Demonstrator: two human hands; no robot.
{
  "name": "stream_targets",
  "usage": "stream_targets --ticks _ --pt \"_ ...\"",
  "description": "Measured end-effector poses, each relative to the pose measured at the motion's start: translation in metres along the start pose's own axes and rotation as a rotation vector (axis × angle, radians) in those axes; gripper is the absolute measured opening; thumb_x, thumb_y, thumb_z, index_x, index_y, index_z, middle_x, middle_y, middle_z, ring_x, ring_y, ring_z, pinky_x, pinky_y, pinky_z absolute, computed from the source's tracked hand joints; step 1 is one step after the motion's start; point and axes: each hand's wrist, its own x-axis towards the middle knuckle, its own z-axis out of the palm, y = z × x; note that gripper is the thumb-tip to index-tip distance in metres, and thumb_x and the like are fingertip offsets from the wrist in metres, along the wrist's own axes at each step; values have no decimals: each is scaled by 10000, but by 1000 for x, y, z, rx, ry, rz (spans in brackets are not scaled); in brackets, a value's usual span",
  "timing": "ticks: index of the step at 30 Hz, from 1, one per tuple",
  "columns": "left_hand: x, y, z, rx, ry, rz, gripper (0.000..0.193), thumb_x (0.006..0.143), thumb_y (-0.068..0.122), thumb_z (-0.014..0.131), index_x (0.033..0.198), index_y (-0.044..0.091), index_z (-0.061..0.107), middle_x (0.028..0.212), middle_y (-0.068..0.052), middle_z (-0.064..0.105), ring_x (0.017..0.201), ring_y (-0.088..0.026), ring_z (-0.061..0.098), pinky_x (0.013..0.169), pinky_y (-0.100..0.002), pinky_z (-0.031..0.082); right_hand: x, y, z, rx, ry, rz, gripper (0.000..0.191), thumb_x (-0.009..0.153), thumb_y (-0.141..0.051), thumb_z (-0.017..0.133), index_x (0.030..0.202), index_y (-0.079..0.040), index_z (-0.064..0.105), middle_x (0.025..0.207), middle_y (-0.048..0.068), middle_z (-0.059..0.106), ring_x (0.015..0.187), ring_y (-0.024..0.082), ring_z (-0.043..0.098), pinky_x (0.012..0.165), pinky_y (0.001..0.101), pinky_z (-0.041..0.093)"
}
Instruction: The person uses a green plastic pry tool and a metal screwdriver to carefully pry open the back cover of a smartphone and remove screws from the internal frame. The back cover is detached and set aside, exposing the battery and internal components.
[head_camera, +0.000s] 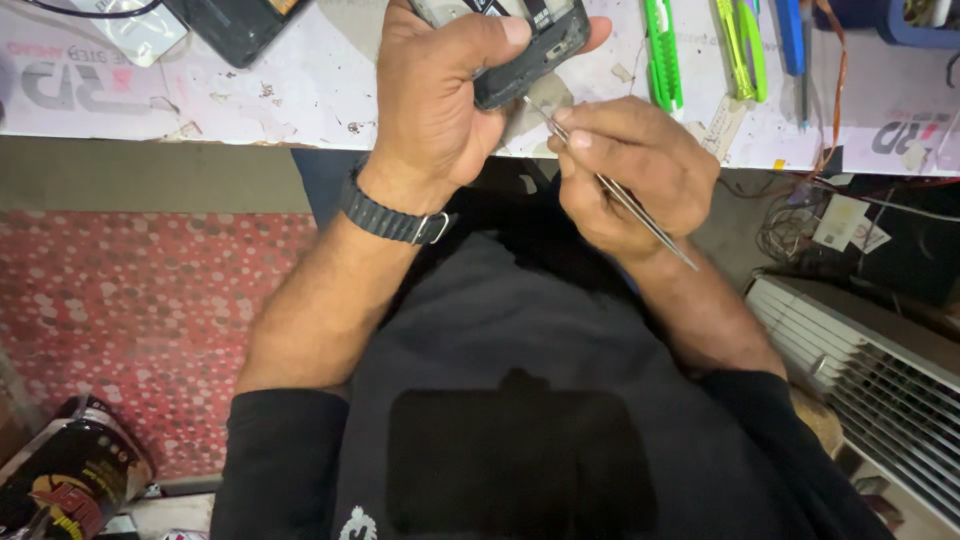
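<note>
Black and opened up, the phone body (535, 50) sits in your left hand (435, 105) at the top centre of the frame, just above the edge of the white counter (300, 90); your fingers are clenched around it, thumb across its top. Your right hand (635, 175), just right of it, pinches slim metal tweezers (610, 185), their tip touching the phone's lower edge. Green-handled tools (662, 55) lie on the counter at upper right, and a dark watch (390, 218) bands your left wrist.
</note>
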Motion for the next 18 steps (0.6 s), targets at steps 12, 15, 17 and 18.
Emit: stream_targets --ticks 12,15,17,18 --pt "10 -1 -9 -67 38 -6 165 1005 -148 514 1142 -86 582 1031 -176 688 941 -320 748 1037 -615 594 -2 16 11 8 -20 14 376 901 159 774 1140 -23 549 1055 231 726 837 300 765 705 377 644" --pt "13 -4 -11 -86 18 -9 110 1054 -128 512 1123 -88 587 1009 -160 689 950 -299 744 1053 -611 593 -3 16 10 -27 -1 67 360 917 147 779 1114 -29 534 1062 225 734 838 290 764 663 339 627" --pt "13 -6 -12 -74 19 -12 97 1076 -110 510 1115 -90 597 991 -155 693 956 -290 744 1061 -599 590 -3 17 8 -8 -24 41 343 918 154 760 1104 -22 532 1056 235 731 850 304 775 700 358 641" --pt "13 -7 -12 -64 22 -9 104 1071 -102 510 1118 -84 602 990 -156 697 956 -289 746 1058 -588 587 -3 18 7 -2 -36 26 335 918 157 750 1100 -18 531 1053 240 730 856 311 780 718 368 649"
